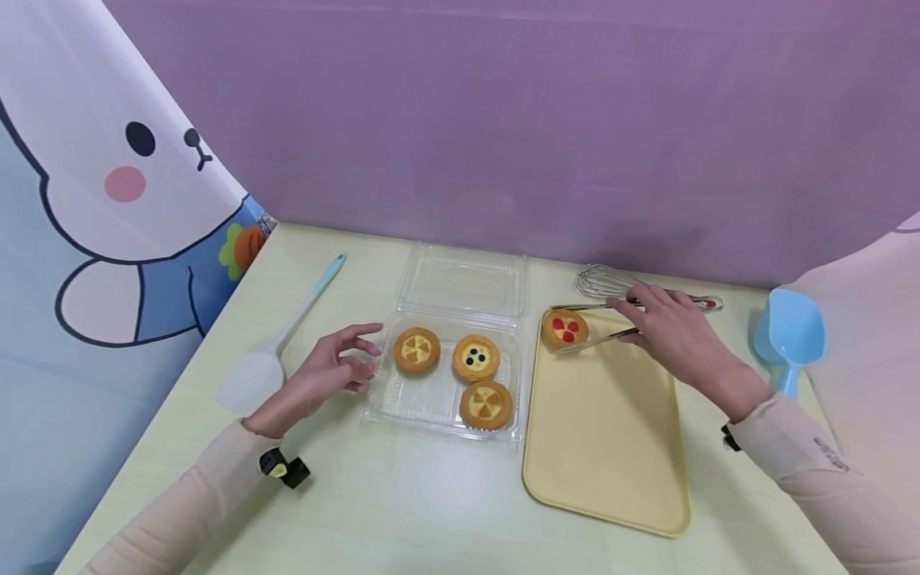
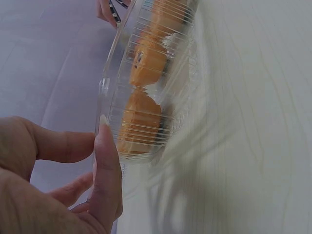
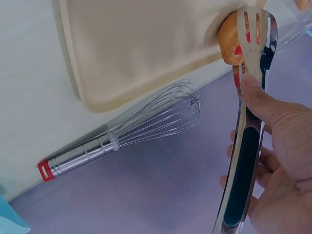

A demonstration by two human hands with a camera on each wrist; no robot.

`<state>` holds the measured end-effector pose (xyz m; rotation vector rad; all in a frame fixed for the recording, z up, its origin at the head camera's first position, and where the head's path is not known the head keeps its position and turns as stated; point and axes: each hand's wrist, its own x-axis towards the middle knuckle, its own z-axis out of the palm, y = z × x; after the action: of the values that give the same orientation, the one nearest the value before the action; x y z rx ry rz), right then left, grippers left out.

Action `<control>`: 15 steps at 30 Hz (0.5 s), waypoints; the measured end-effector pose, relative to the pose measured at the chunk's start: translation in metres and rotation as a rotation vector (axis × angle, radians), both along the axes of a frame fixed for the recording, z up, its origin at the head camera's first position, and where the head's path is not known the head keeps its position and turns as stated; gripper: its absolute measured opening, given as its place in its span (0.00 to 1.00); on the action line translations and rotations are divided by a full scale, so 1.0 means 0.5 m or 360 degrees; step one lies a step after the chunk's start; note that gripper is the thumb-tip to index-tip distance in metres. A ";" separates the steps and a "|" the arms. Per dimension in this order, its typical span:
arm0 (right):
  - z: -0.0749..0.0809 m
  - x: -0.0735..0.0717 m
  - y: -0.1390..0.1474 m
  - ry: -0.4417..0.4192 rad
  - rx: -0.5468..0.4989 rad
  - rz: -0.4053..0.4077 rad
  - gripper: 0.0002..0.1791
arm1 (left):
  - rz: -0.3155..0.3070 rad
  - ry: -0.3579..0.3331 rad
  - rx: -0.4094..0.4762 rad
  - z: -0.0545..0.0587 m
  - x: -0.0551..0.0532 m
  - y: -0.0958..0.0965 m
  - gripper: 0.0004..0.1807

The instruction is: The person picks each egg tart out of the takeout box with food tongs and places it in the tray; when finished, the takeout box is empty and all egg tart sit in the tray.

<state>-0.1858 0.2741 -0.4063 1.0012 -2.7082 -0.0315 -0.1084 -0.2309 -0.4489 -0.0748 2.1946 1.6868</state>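
Note:
My right hand grips metal serving tongs with dark handle panels. The tongs' arms lie on either side of a round tart with red pieces on top, at the far left corner of a yellow tray. Beside the left edge of a clear plastic clamshell box, my left hand has its fingers loosely bent and apart; whether they touch the rim is unclear. Inside the box sit a blueberry-dotted tart and two tarts with wedge-shaped toppings. The box's lid lies folded back.
A whisk lies behind the tray, near the purple backdrop. Right of the tray is a light blue scoop. On the left, a white spatula with a pale blue handle end lies on the table.

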 end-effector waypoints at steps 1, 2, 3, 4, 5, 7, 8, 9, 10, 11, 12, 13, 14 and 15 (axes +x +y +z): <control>0.000 0.000 0.000 0.0001 0.0000 0.0005 0.33 | 0.0000 -0.0001 -0.0001 0.000 0.000 0.000 0.43; 0.000 0.000 0.000 0.0002 0.0000 0.0010 0.33 | 0.0000 -0.0001 -0.0002 0.000 0.000 0.000 0.43; 0.000 0.000 0.000 0.0005 -0.0001 0.0014 0.33 | -0.0001 0.0000 -0.0002 0.001 0.000 0.000 0.43; 0.000 0.000 -0.001 0.0007 -0.0003 0.0019 0.33 | -0.0003 0.0001 -0.0003 0.001 0.000 0.000 0.43; 0.001 0.000 -0.001 0.0013 -0.0003 0.0024 0.33 | -0.0005 0.0002 -0.0004 0.001 0.000 0.000 0.43; 0.001 0.000 -0.002 0.0025 -0.0004 0.0036 0.34 | -0.0007 0.0000 -0.0005 0.001 0.000 0.000 0.43; 0.002 0.000 -0.002 0.0029 -0.0005 0.0042 0.34 | -0.0007 -0.0001 -0.0005 0.001 0.000 0.000 0.43; 0.002 0.001 -0.002 0.0033 -0.0007 0.0048 0.34 | -0.0009 -0.0001 -0.0008 0.001 0.000 0.000 0.43; 0.003 0.001 -0.003 0.0037 -0.0008 0.0053 0.34 | -0.0009 -0.0002 -0.0010 0.001 0.000 0.000 0.43; 0.003 0.001 -0.003 0.0041 -0.0008 0.0058 0.34 | -0.0008 -0.0002 -0.0012 0.001 0.001 0.000 0.43; 0.004 0.001 -0.003 0.0044 -0.0009 0.0061 0.34 | -0.0008 -0.0002 -0.0014 0.001 0.001 -0.001 0.43; 0.004 0.002 -0.003 0.0045 -0.0011 0.0063 0.34 | -0.0008 -0.0002 -0.0015 0.001 0.000 -0.001 0.43; 0.005 0.002 -0.003 0.0047 -0.0011 0.0065 0.34 | -0.0008 -0.0001 -0.0016 0.000 0.000 -0.001 0.43; 0.005 0.002 -0.003 0.0050 -0.0009 0.0066 0.34 | -0.0009 0.0001 -0.0018 0.000 0.000 -0.001 0.43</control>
<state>-0.1849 0.2725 -0.4037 1.0463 -2.6569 -0.0312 -0.1084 -0.2314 -0.4487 -0.0712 2.2028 1.6717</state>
